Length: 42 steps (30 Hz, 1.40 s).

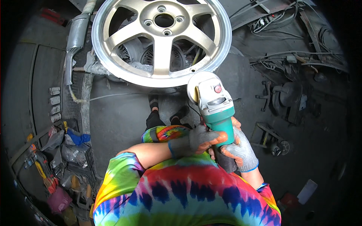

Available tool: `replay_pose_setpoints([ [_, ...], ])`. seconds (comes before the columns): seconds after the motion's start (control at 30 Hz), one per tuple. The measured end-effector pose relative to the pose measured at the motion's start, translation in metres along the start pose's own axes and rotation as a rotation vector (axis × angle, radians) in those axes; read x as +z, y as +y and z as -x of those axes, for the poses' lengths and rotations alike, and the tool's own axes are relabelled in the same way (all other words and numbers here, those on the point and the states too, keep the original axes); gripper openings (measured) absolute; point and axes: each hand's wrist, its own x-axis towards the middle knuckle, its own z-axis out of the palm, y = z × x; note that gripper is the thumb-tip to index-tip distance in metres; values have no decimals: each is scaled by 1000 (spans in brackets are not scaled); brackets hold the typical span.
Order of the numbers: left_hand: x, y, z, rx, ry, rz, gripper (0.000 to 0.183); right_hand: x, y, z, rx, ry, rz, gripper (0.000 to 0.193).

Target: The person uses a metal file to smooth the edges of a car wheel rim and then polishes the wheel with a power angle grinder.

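Both my hands, in grey work gloves with orange palms, hold a green angle grinder [220, 116] with a silver gear head. My left hand [203, 140] wraps round the body from the left, its thumb lying across the green housing. From the right, my right hand [240, 148] grips the body nearer its dark rear end. The grinder's head points away from me, and its disc shows edge-on at the left. Just beyond it is a car wheel rim [163, 60] with gold spokes and a bright silver lip. The disc lies at the rim's near edge; I cannot tell whether they touch.
A silver air gun-like tool [77, 35] hangs at the upper left, with a hose [113, 96] trailing from it. Crates of bags and tools [73, 165] stand at the lower left. Tangled cables [279, 22] lie at the upper right, and a small metal frame [269, 137] stands right of me.
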Motion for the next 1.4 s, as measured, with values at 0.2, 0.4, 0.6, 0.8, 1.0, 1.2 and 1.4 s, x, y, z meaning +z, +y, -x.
replay_pose_setpoints([
  [0.2,-4,0,0,37,-50,19,76,3,-2,1,-19,-1,123,46],
  [0.4,3,13,2,-13,-20,-27,78,5,-7,2,-38,-7,89,46],
  [0.6,9,11,-4,12,44,60,65,-8,10,-3,-20,-21,-9,45],
  [0.8,6,7,-1,45,46,-83,66,-2,-2,-1,-49,3,53,46],
  [1.0,13,12,-15,-158,36,-145,62,-55,35,-8,-63,-201,-257,42],
  [1.2,18,0,-27,-162,2,-335,67,-96,62,-11,49,-637,-848,42],
  [1.4,-49,-60,-34,-221,-304,694,60,-52,25,3,-61,84,253,48],
])
